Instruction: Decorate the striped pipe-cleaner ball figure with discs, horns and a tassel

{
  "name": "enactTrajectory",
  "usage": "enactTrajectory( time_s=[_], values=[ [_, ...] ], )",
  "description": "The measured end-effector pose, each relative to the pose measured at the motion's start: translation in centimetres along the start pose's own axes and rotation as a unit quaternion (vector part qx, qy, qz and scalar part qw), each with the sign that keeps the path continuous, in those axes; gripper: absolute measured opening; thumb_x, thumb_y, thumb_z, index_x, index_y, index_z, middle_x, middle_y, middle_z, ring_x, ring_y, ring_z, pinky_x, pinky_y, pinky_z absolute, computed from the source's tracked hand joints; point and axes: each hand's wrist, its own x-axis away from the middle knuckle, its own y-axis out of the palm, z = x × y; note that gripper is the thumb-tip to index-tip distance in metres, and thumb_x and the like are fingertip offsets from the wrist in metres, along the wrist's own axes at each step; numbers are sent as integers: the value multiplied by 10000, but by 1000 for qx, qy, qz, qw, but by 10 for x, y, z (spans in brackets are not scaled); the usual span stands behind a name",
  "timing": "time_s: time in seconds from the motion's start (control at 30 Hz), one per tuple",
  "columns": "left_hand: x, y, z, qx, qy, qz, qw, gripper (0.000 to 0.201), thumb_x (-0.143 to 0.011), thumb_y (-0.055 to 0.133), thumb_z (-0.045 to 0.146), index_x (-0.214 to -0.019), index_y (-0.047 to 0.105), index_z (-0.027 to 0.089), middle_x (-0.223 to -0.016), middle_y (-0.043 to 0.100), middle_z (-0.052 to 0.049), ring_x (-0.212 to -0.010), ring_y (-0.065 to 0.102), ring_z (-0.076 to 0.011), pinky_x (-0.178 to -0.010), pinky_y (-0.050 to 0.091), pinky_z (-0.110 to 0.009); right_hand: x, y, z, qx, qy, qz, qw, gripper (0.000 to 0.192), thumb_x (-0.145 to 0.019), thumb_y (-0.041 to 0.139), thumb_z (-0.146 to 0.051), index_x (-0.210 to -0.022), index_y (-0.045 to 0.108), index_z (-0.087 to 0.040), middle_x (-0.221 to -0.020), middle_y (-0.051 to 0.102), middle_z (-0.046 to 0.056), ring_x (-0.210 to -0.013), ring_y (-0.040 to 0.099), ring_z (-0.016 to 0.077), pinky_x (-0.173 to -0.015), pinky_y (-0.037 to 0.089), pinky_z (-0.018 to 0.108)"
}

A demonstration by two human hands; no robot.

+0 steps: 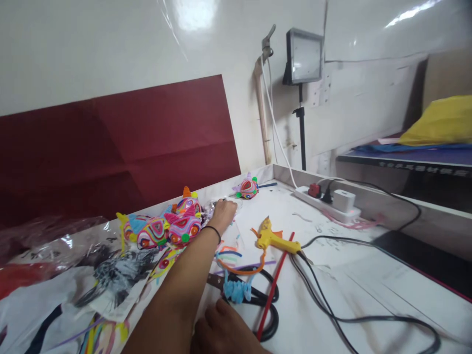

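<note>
My left hand, with a black band at the wrist, reaches across to a clear plastic bag by the table's back edge. Its fingers are bent down and what they grip, if anything, is hidden. Close to the lower edge, my right hand is curled, its fingertips out of sight. Just beyond it lie black-handled scissors with a light-blue fuzzy coil on top. Colourful striped fish-like craft figures sit left of my left hand. Another such figure stands at the back.
A yellow hot glue gun rests right of centre, its black cord trailing right. A red stick crosses the scissors' handles. Against the right rim are a power strip and a dark phone-like slab. Plastic wrapping covers the left.
</note>
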Motion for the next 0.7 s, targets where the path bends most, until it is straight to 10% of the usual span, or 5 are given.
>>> enactTrajectory(
  time_s=[0.17,0.3,0.47,0.6,0.7],
  values=[
    [28,-35,-8,27,2,66,997,162,-949,583,275,-991,659,138,-1006,695,-59,-914,667,-197,-839,545,-406,-7,-25,8,-46,39,-165,984,154,-843,639,-160,-691,643,-182,-622,654,55,-585,598,199,-525,397,319],
    [86,-71,-21,50,15,139,989,124,-930,554,221,-899,659,162,-964,722,-87,-952,666,-225,-866,503,-349,-13,-49,15,-161,251,-193,935,196,-802,666,-160,-999,672,-165,-969,714,110,-897,678,274,-718,511,361],
    [183,-87,-29,90,51,284,953,176,-936,531,290,-858,662,202,-822,729,-33,-785,692,-198,-724,522,-282,-23,-63,31,-442,531,-41,722,656,-840,660,-306,-1411,389,-133,-1106,614,110,-909,649,219,-798,518,350],
    [244,-78,-11,96,71,328,937,173,-954,535,308,-876,657,213,-808,743,-8,-740,721,-163,-691,540,-227,-29,-65,35,-639,503,67,578,926,-707,768,-493,-1438,279,-203,-1229,507,120,-881,637,184,-700,529,314],
    [269,-66,4,110,67,332,934,226,-963,531,348,-803,639,231,-725,727,22,-666,722,-137,-644,545,-190,-29,-60,29,-714,462,46,524,1090,-497,870,-570,-1380,325,-236,-1250,491,116,-837,663,180,-641,528,302]
  ],
)
